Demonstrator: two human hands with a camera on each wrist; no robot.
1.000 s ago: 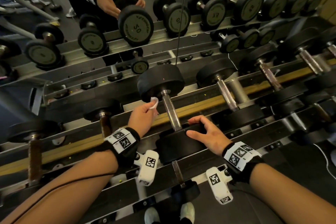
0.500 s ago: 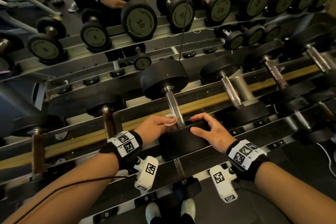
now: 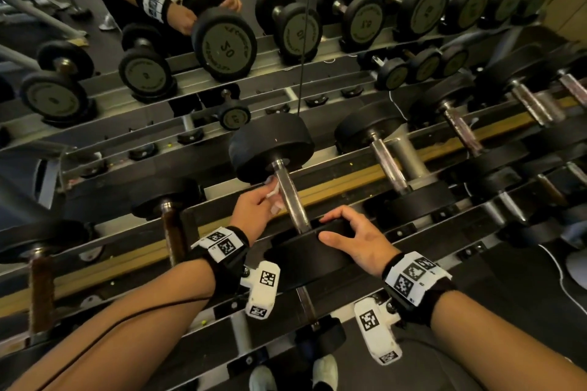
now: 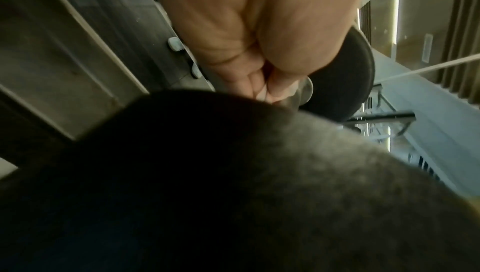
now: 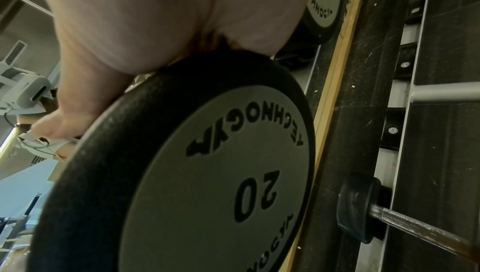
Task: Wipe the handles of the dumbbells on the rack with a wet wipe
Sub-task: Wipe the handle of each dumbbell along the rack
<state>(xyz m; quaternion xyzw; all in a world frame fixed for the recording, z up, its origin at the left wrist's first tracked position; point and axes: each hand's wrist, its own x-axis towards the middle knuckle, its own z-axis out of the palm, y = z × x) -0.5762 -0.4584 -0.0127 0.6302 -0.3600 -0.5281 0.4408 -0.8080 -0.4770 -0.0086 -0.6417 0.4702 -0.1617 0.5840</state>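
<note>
the left hand pinches a small white wipe against the left side of the steel handle of the dumbbell in the middle of the rack, up near the far weight. the fingers are bunched together on the wipe, so the cloth stays pressed to the metal while it rubs. the right hand rests on the rim of the near weight, fingers spread a little and curved over its edge, thumb out along the top; most likely this steadies the dumbbell so it does not roll in its cradle under the rubbing. the right wrist view shows that weight's face, marked 20. the handles further right on the same shelf look untouched, so i judge most of the rack remains to be done.
</note>
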